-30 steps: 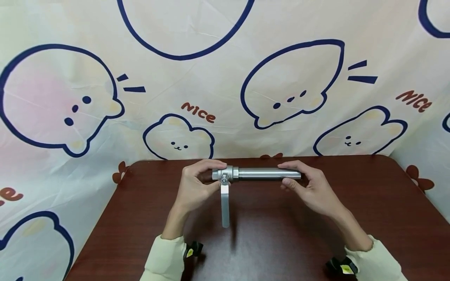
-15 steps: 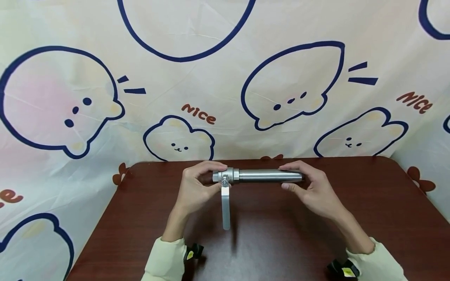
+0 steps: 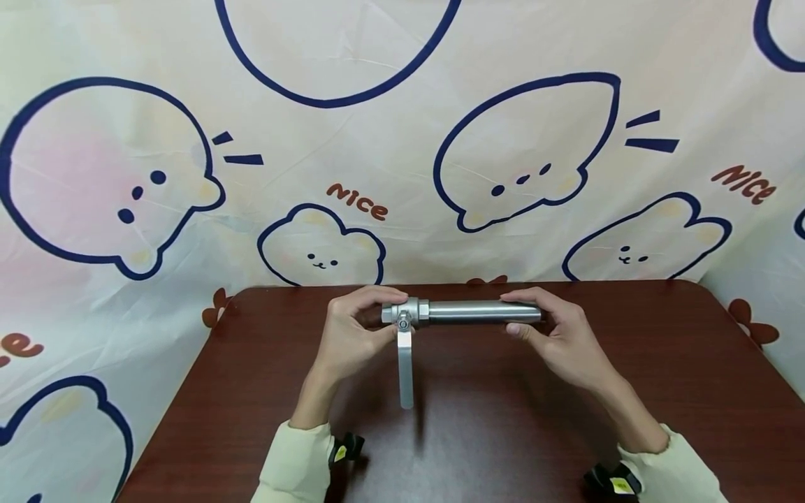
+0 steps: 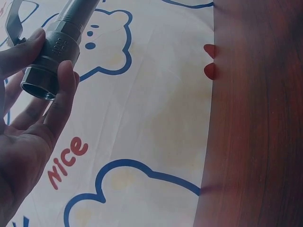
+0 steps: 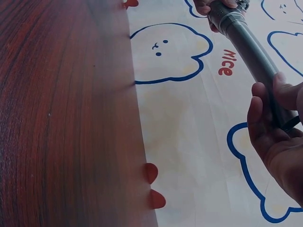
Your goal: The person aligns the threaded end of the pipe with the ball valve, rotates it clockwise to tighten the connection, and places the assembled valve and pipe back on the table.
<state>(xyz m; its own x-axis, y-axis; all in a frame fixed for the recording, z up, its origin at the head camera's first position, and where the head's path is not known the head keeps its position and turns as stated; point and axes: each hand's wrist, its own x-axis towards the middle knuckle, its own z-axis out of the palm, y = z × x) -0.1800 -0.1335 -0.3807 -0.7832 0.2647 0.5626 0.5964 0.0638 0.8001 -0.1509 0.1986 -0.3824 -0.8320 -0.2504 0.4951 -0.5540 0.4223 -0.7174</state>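
Observation:
A silver ball valve point(image 3: 410, 309) with a long lever handle point(image 3: 405, 370) is held above the table, its lever pointing toward the person. Joined to its right side is a straight metal pipe point(image 3: 468, 312), lying level. My left hand point(image 3: 352, 335) grips the valve body, fingers on the far side and thumb on the near side. The valve's open hexagonal end point(image 4: 40, 85) faces the left wrist camera. With thumb and fingers, my right hand point(image 3: 566, 342) holds the pipe near its free end. In the right wrist view the pipe point(image 5: 253, 52) slants up to the valve.
A dark reddish-brown table point(image 3: 490, 433) lies beneath both hands. Behind it hangs a pale cloth point(image 3: 402, 154) printed with blue-outlined cartoon bears. Black straps with small devices point(image 3: 346, 449) sit at both wrists.
The valve and pipe stay almost in place. My right thumb lifts slightly off the pipe's near side half a second ago and lies against it again now.

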